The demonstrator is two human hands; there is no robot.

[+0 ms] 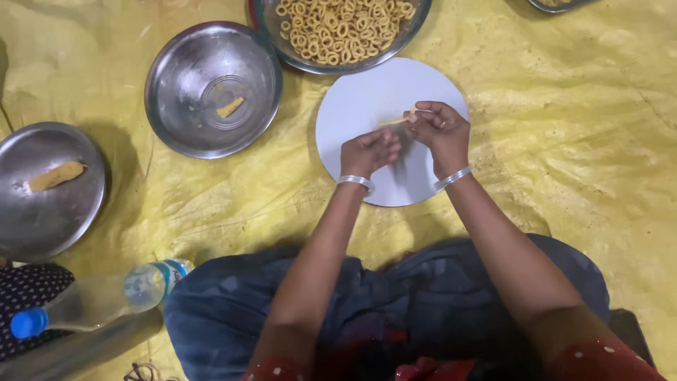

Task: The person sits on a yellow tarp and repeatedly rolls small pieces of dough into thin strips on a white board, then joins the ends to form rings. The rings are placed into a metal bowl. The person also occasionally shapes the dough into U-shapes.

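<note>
Both hands are over the round white board that lies on the yellow sheet. The left hand is curled shut, and the right hand pinches a thin strand of yellow dough, which stretches between the two hands just above the board.

The strand looks very fine, and I judge it could snap if the hands pull apart too quickly, or thin out unevenly where the fingertips press hardest. A broken bit could drop onto the board or onto the sheet beside it.

Far from the person, touching the board's far edge, stands a glass bowl heaped with small dough rings. A careless reach could knock its rim.

To the left sit two steel bowls, each holding a lump of dough. A plastic bottle lies near the knee, and it could roll.
</note>
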